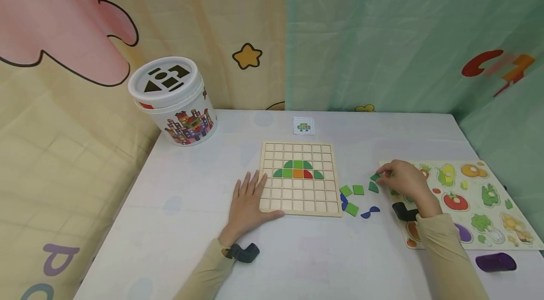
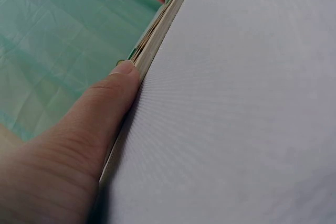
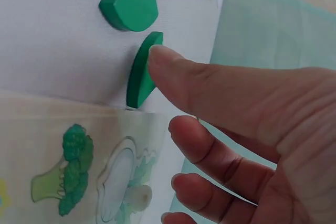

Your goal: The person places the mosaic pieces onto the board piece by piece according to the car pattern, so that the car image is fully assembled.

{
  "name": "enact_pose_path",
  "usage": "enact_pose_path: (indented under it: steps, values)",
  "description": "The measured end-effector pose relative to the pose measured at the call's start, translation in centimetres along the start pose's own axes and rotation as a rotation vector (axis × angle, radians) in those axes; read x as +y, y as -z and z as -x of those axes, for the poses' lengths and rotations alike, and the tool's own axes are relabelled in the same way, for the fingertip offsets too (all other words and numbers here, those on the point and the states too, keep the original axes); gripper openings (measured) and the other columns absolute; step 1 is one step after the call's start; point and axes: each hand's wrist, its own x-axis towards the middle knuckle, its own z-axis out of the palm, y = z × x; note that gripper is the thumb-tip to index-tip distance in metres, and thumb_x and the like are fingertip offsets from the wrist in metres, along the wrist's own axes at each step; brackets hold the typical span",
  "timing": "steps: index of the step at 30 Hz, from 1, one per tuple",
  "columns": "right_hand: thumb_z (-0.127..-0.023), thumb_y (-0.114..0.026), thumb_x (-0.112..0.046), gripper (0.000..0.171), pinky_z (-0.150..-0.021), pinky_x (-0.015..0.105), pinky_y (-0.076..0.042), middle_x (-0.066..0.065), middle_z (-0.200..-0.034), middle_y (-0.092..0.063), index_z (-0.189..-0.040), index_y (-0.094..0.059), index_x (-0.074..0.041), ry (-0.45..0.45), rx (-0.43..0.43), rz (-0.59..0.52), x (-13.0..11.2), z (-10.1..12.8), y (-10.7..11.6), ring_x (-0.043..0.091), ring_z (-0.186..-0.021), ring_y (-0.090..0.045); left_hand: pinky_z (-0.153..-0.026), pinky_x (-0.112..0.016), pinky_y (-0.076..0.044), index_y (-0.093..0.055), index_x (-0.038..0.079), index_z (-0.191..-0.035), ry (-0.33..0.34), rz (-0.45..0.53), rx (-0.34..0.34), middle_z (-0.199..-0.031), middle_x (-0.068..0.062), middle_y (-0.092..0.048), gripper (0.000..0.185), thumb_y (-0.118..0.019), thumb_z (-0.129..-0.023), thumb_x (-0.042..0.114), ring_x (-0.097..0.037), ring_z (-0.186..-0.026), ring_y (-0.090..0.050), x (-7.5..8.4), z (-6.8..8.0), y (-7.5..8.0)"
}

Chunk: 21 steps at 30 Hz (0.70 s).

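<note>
A wooden grid board (image 1: 297,196) lies mid-table with a dome of green, orange and red tiles (image 1: 297,170) set in it. My left hand (image 1: 250,196) lies flat on the table at the board's near-left corner, and its thumb (image 2: 119,80) presses the board's edge (image 2: 160,27). My right hand (image 1: 401,179) is right of the board and pinches a small green tile (image 1: 375,177). In the right wrist view that green tile (image 3: 139,72) stands on edge against my thumb (image 3: 210,85), beside a green quarter-round tile (image 3: 128,2).
Loose green tiles (image 1: 352,190) and blue tiles (image 1: 369,212) lie between the board and a vegetable puzzle tray (image 1: 476,182). A pattern card (image 1: 303,125) sits behind the board, a white shape-sorter bucket (image 1: 172,101) at the far left, and a purple cylinder (image 1: 495,262) at the near right.
</note>
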Motion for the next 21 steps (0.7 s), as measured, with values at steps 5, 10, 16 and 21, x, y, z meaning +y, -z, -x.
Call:
enact_pose_path:
  steps: [5,10,16,21]
  values:
    - [-0.080,-0.073,-0.014,0.020,-0.049,0.029,-0.037,0.004,-0.078,-0.057,-0.095,-0.073,-0.001,-0.011,0.002,0.006,0.1,-0.3,-0.3,0.018,-0.062,-0.047,-0.112,-0.050,-0.002,-0.024,0.011,-0.151,-0.007,0.018,0.011,-0.155,-0.012,-0.019,0.113,-0.050,-0.069,0.084,-0.033,-0.142,-0.007,0.0,0.0,0.0]
    - [-0.081,-0.073,-0.016,0.017,-0.049,0.030,-0.039,0.002,-0.077,-0.059,-0.093,-0.073,-0.003,-0.011,0.007,0.003,-0.2,-0.9,-0.7,0.017,-0.063,-0.049,-0.112,-0.050,-0.002,-0.024,0.010,-0.151,-0.008,0.025,0.012,-0.155,-0.013,-0.019,0.113,-0.051,-0.069,0.083,-0.033,-0.142,-0.007,0.0,0.1,0.1]
    - [-0.082,-0.074,-0.017,0.016,-0.052,0.031,-0.039,0.002,-0.076,-0.058,-0.092,-0.072,-0.005,-0.011,0.003,-0.003,-0.8,-2.0,-1.1,0.019,-0.065,-0.050,-0.113,-0.048,0.001,-0.021,0.012,-0.152,0.006,0.016,-0.010,-0.156,-0.011,-0.016,0.114,-0.050,-0.069,0.084,-0.031,-0.143,-0.004,-0.1,0.1,0.1]
    - [-0.082,-0.074,-0.017,0.021,-0.053,0.031,-0.039,0.003,-0.078,-0.059,-0.097,-0.072,-0.003,-0.028,-0.019,-0.005,-1.1,-2.6,-1.3,0.020,-0.067,-0.051,-0.112,-0.047,0.003,-0.020,0.013,-0.152,0.013,0.012,-0.027,-0.157,-0.010,-0.013,0.113,-0.049,-0.069,0.085,-0.030,-0.143,-0.002,0.0,0.1,0.1]
